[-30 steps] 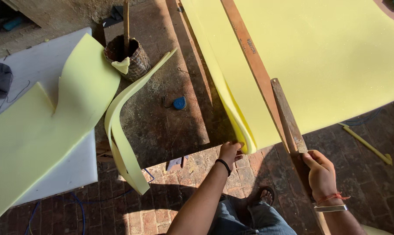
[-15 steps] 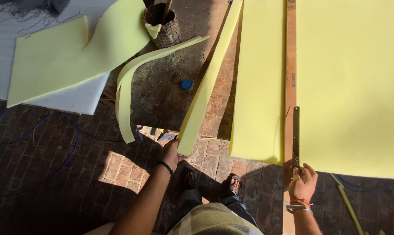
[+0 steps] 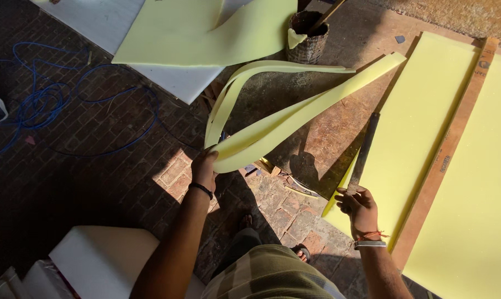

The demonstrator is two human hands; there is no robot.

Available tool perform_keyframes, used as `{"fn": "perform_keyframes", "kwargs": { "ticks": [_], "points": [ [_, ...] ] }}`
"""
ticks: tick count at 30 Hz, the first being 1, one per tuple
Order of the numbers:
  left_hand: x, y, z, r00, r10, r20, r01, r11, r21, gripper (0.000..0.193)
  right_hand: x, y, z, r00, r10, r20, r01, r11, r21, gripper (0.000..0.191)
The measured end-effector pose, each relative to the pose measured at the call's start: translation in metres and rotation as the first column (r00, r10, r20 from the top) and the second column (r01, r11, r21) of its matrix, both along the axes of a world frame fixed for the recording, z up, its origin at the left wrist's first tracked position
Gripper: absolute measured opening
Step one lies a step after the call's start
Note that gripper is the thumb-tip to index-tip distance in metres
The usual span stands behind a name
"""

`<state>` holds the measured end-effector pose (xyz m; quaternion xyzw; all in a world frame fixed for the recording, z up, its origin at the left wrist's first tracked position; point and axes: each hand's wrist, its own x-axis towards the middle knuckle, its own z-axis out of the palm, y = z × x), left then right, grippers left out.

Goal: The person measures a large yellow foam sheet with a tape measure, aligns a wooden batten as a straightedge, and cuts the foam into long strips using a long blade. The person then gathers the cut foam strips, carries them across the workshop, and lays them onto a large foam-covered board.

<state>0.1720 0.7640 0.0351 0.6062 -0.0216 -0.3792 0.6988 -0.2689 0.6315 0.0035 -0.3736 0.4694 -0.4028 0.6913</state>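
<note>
My left hand grips the near end of a long, narrow pale yellow foam strip and holds it up off the dark worktable. The strip runs up and to the right towards a big yellow foam sheet. A second, curved foam strip lies beside it. My right hand is at the sheet's near corner, its fingers closed around the lower end of a long dark blade that lies along the sheet's cut edge. A wooden straightedge rests on the sheet.
A woven basket with a stick in it stands at the table's far side. A white board carries more yellow foam. Blue cable coils on the brick floor at the left. A white block sits by my left arm.
My left hand has pulled the cut strip away from the sheet, to the left and upward. The right hand stays at the blade's end. The camera has swung round.
</note>
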Motion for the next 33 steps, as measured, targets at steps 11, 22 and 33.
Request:
{"fn": "perform_keyframes", "kwargs": {
  "ticks": [11, 22, 33],
  "points": [
    [0.178, -0.027, -0.002, 0.996, 0.081, 0.022, -0.077, 0.985, -0.152, 0.031, 0.176, -0.056, 0.009, 0.979, 0.199, 0.051, -0.205, 0.943, 0.264, 0.004],
    [0.255, -0.097, -0.12, 0.506, -0.504, 0.699, 0.162, 0.852, 0.497, 0.069, 0.315, -0.089, -0.022, 0.958, 0.132, -0.256, -0.023, 0.921, 0.389, 0.025],
    [0.232, -0.265, -0.108, 0.297, -0.834, 0.465, 0.637, 0.536, 0.554, 0.138, 0.362, -0.091, -0.03, 0.933, -0.003, -0.359, 0.121, 0.945, 0.305, 0.045]
  ]
}}
